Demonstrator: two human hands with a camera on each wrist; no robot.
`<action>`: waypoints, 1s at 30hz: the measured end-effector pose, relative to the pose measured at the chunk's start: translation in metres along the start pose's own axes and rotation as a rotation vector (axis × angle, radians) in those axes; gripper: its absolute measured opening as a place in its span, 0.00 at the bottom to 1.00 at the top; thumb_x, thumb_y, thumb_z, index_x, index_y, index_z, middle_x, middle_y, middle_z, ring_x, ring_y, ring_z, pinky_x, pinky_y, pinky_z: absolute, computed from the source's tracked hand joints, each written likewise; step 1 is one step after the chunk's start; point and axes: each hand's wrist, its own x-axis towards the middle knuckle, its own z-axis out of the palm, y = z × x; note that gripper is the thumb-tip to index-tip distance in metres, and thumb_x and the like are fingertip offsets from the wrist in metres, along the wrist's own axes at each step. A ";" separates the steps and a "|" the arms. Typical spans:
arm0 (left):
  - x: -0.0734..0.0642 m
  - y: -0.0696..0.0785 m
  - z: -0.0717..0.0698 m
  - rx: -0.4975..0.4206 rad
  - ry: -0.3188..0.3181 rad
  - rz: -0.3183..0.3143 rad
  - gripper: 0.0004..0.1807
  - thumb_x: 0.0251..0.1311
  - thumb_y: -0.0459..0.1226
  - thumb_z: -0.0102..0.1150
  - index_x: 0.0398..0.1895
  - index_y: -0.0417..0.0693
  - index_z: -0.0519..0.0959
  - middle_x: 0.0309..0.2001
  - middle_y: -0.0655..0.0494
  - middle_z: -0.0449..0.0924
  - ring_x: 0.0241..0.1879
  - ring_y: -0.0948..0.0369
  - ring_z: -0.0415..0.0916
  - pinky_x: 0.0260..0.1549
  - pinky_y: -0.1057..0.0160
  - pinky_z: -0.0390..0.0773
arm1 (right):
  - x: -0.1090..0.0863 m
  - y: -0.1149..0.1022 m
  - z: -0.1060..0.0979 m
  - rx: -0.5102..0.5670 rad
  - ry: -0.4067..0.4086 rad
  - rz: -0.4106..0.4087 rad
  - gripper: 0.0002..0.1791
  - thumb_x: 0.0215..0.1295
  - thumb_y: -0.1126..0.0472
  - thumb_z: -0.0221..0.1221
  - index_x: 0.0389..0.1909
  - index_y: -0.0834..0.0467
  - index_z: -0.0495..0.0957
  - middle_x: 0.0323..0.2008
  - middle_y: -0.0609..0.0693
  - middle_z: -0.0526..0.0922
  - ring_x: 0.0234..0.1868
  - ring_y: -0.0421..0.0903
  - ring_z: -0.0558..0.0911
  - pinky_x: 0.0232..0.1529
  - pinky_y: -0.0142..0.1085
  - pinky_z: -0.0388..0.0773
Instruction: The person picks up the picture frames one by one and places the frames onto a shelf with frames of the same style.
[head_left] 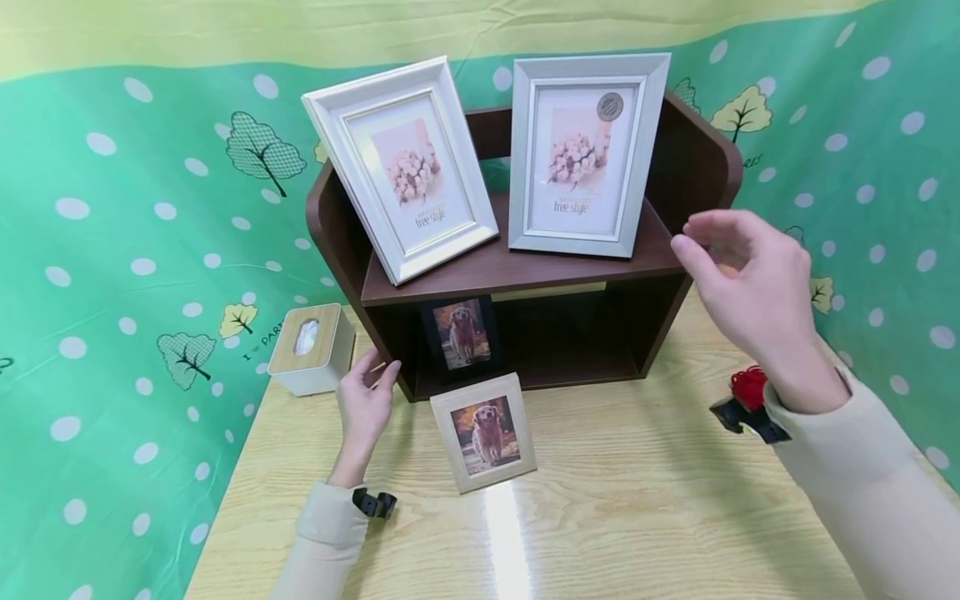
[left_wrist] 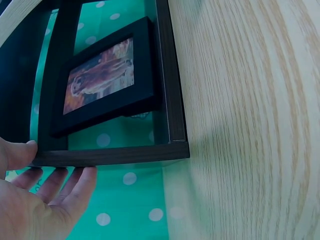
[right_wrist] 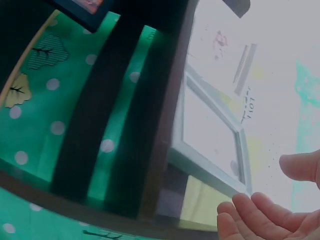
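Observation:
A dark brown two-tier shelf (head_left: 630,325) stands on the table. At its lower left side panel, my left hand (head_left: 365,406) holds the edge; the left wrist view shows the thumb on one side of the panel (left_wrist: 115,155) and the fingers on the other. My right hand (head_left: 757,271) hovers by the shelf's right side, fingers loosely bent, holding nothing. On the upper tier lean a white picture frame (head_left: 471,221), tilted, and a grey-white picture frame (head_left: 522,167). A black dog-photo frame (head_left: 465,333) stands in the lower tier. In front is a light wooden dog-photo frame (head_left: 487,433).
Left of the shelf sits a white tissue box (head_left: 311,350) with a wooden lid. A red object (head_left: 747,387) shows beside the right wrist's black strap. A green patterned cloth (head_left: 135,333) surrounds the wooden table (head_left: 600,500) at the back and sides.

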 end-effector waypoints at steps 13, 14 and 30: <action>0.005 -0.032 0.003 -0.003 0.025 0.033 0.14 0.58 0.27 0.63 0.47 0.31 0.80 0.42 0.37 0.81 0.37 0.45 0.81 0.33 0.74 0.79 | -0.026 0.065 0.011 -0.099 -0.059 0.025 0.23 0.63 0.45 0.60 0.48 0.59 0.79 0.42 0.55 0.82 0.36 0.40 0.77 0.34 0.20 0.70; 0.004 -0.027 0.003 -0.002 0.024 0.038 0.13 0.58 0.26 0.63 0.47 0.30 0.79 0.42 0.36 0.81 0.37 0.44 0.81 0.34 0.74 0.79 | -0.027 0.071 0.013 -0.103 -0.071 0.036 0.24 0.63 0.44 0.60 0.48 0.60 0.79 0.42 0.56 0.82 0.37 0.42 0.78 0.33 0.21 0.70; 0.005 -0.033 0.003 -0.014 0.025 0.008 0.14 0.59 0.29 0.63 0.48 0.33 0.80 0.43 0.39 0.81 0.39 0.46 0.81 0.33 0.74 0.79 | -0.035 0.128 0.038 -0.154 -0.098 0.035 0.27 0.65 0.47 0.59 0.52 0.66 0.76 0.41 0.63 0.81 0.36 0.56 0.82 0.27 0.15 0.67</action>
